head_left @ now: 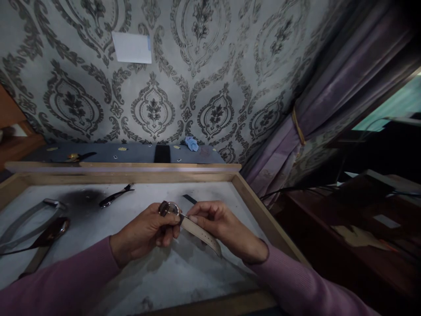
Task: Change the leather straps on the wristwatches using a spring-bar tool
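Over the white work surface, my left hand point(144, 232) is closed around a wristwatch point(170, 210), its round metal case tilted up and a short dark brown strap piece at its left. A pale strap half with punched holes point(202, 232) runs from the case down to the right, underside showing. My right hand point(223, 226) pinches a thin metal piece point(185, 215) where this strap meets the case; its far end is hidden by the fingers. Just behind the right fingers shows a flat dark strip point(190, 199); whether it is held or lying I cannot tell.
A wooden rim point(131, 177) borders the surface. On it lie a black-strapped watch point(115, 196), a brown-strapped watch point(54, 230) and a grey strap loop point(24, 219). Beyond, a blue-grey ledge point(138, 153) holds a black rectangle point(162, 153), another watch point(77, 156) and a crumpled blue cloth point(191, 144).
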